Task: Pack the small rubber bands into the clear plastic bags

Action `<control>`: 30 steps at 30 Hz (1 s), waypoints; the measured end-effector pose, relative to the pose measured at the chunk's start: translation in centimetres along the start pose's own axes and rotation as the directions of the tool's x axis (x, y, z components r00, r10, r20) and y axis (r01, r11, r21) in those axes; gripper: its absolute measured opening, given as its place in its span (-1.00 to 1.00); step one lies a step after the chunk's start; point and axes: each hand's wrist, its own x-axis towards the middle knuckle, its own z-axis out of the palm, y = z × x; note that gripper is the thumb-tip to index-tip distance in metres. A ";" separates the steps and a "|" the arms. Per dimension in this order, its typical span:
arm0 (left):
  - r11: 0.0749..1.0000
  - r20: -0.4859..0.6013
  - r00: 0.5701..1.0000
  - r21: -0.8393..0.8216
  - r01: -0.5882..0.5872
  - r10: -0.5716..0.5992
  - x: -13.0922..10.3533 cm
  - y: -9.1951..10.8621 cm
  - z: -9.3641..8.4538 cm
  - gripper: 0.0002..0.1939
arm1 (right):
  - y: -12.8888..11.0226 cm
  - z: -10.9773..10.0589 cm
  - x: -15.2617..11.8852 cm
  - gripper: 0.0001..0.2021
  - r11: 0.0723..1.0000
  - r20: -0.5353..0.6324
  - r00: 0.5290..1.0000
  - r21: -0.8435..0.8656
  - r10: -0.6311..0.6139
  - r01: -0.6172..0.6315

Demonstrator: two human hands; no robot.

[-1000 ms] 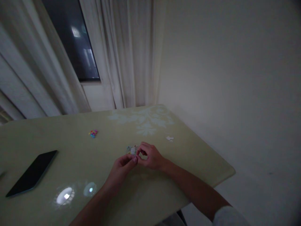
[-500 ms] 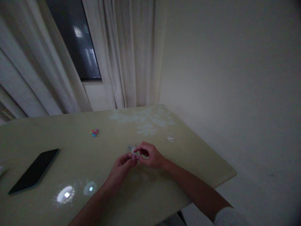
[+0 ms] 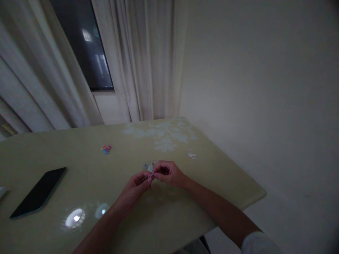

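Note:
My left hand [image 3: 139, 184] pinches a small pinkish-purple piece [image 3: 152, 174] between thumb and fingers; its exact kind is too small to make out. On the other side of the piece, the fingertips of my right hand [image 3: 169, 173] are closed on it too, so the two hands meet there. Just behind the fingertips lie several small pale and grey pieces [image 3: 149, 166] on the table, partly covered by my right hand.
On the glossy table [image 3: 79, 183] a dark tablet-like slab [image 3: 39, 192] lies at the left. A small pile of bright coloured pieces [image 3: 106, 149] sits farther back, and white scraps [image 3: 191, 155] lie to the right. A wall [image 3: 254, 106] runs along the right side.
My right hand's raised forefinger has come down, and its fingertips have closed on the small piece. My left hand stays nearly in place.

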 end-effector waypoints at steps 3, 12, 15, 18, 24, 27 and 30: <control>1.000 0.023 1.000 -0.011 0.000 0.000 0.1 0.0 -0.2 -0.63 | 0.1 0.3 0.0 -0.68 1.000 -0.005 1.000 0.019 0.002 -0.001; 0.998 -0.017 0.998 0.010 -0.065 0.065 0.2 0.2 -0.1 -0.65 | -0.1 0.6 -0.2 -0.71 1.000 -0.039 0.999 0.011 -0.021 0.022; 0.993 -0.032 0.994 0.060 -0.099 0.101 0.1 0.6 0.1 -0.67 | -0.1 0.7 -0.2 -0.72 1.000 -0.061 0.998 -0.004 -0.017 0.016; 0.988 -0.052 0.991 0.101 -0.120 0.126 0.1 0.7 0.0 -0.71 | 0.0 0.8 -0.1 -0.79 0.999 -0.101 0.994 -0.036 -0.039 0.035; 0.984 -0.038 0.993 0.141 -0.106 0.113 0.2 0.5 -0.2 -0.70 | 0.1 0.9 -0.1 -0.88 0.969 -0.147 0.971 -0.187 -0.188 0.159; 0.984 -0.048 0.993 0.149 -0.102 0.110 0.2 0.5 -0.1 -0.68 | -0.1 0.9 -0.2 -0.89 0.917 -0.136 0.945 -0.317 -0.298 0.243; 0.979 -0.038 0.993 0.177 -0.100 0.108 0.1 0.6 -0.1 -0.67 | -0.1 0.9 -0.3 -0.90 0.869 -0.104 0.927 -0.397 -0.361 0.294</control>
